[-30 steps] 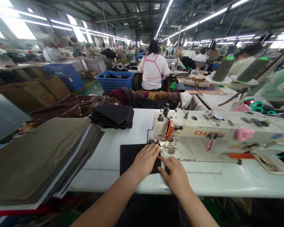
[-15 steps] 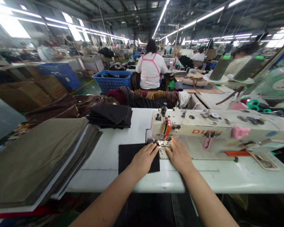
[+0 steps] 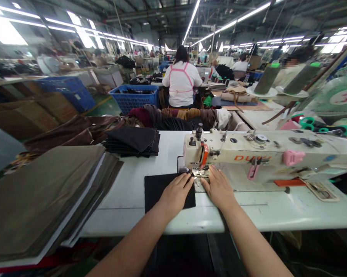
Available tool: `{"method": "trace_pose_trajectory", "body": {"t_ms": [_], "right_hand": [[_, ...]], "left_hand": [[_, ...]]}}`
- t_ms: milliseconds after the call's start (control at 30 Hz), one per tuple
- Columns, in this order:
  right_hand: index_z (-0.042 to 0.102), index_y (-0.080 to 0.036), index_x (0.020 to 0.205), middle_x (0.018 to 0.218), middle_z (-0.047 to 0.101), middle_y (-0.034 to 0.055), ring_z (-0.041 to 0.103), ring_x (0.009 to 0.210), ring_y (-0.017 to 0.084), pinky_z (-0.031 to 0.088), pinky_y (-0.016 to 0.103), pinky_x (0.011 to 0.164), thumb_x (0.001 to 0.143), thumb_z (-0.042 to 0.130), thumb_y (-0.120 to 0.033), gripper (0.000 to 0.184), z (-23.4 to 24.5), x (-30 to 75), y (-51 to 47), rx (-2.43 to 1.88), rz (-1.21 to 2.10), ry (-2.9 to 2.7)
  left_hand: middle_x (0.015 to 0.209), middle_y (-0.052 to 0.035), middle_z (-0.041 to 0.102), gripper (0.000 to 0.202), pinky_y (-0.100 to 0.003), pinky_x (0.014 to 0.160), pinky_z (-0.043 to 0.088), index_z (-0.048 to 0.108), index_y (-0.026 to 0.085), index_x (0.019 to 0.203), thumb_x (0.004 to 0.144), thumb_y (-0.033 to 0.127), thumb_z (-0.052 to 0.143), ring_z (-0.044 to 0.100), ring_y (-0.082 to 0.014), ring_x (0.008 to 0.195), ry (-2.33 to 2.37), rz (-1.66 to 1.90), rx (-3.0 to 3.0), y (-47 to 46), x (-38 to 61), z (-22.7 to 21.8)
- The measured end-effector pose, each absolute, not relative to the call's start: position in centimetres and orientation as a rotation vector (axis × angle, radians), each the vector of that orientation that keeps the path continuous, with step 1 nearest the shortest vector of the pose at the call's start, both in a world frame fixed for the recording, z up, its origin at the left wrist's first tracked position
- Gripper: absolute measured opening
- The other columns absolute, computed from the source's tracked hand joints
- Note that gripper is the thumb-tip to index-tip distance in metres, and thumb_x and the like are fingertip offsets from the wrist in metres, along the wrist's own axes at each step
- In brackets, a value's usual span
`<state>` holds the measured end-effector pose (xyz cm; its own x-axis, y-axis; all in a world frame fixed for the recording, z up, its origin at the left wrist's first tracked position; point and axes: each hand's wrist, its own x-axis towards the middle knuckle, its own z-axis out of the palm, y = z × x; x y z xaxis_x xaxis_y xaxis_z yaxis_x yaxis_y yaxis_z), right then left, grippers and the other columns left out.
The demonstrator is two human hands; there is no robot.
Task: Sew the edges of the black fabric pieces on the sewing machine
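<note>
A dark rectangular piece of fabric (image 3: 157, 189) lies on the pale table with its right edge by the presser foot of the sewing machine (image 3: 248, 157). On top of it rests my left hand (image 3: 175, 192), flat and palm down, fingertips close to the foot. My right hand (image 3: 220, 188) lies flat on the machine bed just right of the foot, with its fingers stretched and the thumb apart. The needle area (image 3: 200, 173) sits between the two hands. Whether the fabric reaches under the foot is hard to make out.
Folded black pieces (image 3: 133, 141) lie stacked behind the fabric. A tall pile of olive cloth (image 3: 43, 196) takes up the left side. Thread cones (image 3: 264, 79) stand at the back right. Ahead, a person in a white top (image 3: 181, 82) sits beside a blue basket (image 3: 134, 96).
The view has shifted slightly. Both hands keep almost the same place beside the presser foot, and the dark fabric has barely moved.
</note>
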<state>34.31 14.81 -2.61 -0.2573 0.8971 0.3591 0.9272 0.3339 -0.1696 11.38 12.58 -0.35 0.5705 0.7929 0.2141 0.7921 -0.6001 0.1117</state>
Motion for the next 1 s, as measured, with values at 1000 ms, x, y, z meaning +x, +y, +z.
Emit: {"method": "trace_pose_trajectory", "body": {"t_ms": [1000], "right_hand": [[0.050, -0.011, 0.145, 0.150, 0.052, 0.0164, 0.047, 0.141, 0.027, 0.034, 0.046, 0.118, 0.104, 0.042, -0.045, 0.054, -2.7, 34.4, 14.5, -1.574, -0.218, -2.188]], "left_hand": [[0.141, -0.0088, 0.062, 0.042, -0.042, 0.112, 0.046, 0.055, 0.019, 0.141, 0.102, 0.014, 0.039, 0.053, -0.0233, 0.135, 0.982, 0.500, 2.857, 9.0, 8.4, -0.4]]}}
